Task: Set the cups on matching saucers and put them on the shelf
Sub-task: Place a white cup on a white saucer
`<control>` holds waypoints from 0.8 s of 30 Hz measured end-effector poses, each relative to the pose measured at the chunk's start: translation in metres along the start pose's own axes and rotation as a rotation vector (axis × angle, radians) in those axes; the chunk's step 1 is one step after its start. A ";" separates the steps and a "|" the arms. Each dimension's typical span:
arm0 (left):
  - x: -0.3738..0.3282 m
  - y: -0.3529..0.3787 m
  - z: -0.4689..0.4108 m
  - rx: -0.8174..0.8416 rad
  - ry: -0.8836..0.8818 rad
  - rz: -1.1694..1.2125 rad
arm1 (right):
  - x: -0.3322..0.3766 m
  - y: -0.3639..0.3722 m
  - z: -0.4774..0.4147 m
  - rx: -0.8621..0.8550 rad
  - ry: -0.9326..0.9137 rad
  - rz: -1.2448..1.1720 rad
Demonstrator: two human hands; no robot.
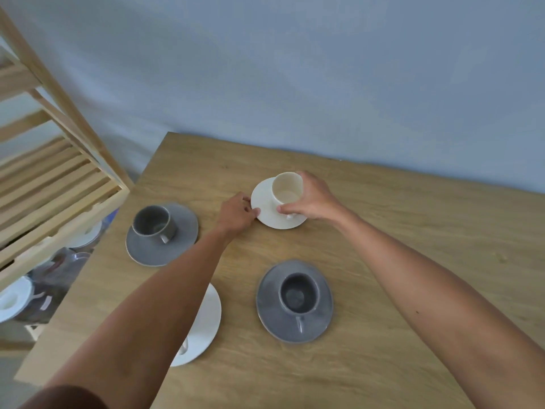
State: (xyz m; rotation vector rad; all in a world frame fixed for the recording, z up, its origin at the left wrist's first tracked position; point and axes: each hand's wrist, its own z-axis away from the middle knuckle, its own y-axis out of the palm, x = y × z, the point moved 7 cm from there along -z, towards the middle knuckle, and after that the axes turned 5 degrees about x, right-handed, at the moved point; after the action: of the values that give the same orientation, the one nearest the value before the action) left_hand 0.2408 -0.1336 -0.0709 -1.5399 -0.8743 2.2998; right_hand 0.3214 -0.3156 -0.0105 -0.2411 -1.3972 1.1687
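A cream cup (287, 188) stands on a white saucer (265, 202) at the far middle of the wooden table (413, 231). My right hand (311, 199) is closed around that cup from the right. My left hand (237, 214) pinches the saucer's left rim. One grey cup (153, 222) sits on a grey saucer (182, 225) at the left. Another grey cup (298, 293) sits on a grey saucer (268, 302) near the front. A second white saucer (208, 320) lies at the front left, mostly hidden under my left forearm.
A slatted wooden shelf (59, 184) stands to the left of the table, level with and below its edge. White cups and saucers (11, 299) and glassware rest on a lower tier. A blue-grey wall runs behind the table.
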 end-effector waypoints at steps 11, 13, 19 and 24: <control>0.006 0.003 -0.004 0.019 -0.004 0.052 | 0.008 0.010 -0.020 0.030 -0.006 0.031; 0.007 0.003 -0.004 0.021 -0.010 0.063 | 0.009 0.010 -0.020 0.034 -0.004 0.035; 0.008 0.003 -0.004 0.046 -0.013 0.077 | 0.009 0.007 -0.018 0.077 0.000 0.016; 0.005 -0.002 -0.009 0.102 -0.035 0.070 | -0.006 -0.018 -0.007 0.042 0.043 -0.079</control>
State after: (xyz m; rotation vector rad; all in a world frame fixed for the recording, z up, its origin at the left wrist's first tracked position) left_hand 0.2471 -0.1268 -0.0761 -1.5144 -0.7097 2.3866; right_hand 0.3377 -0.3254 -0.0025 -0.1787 -1.3316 1.1210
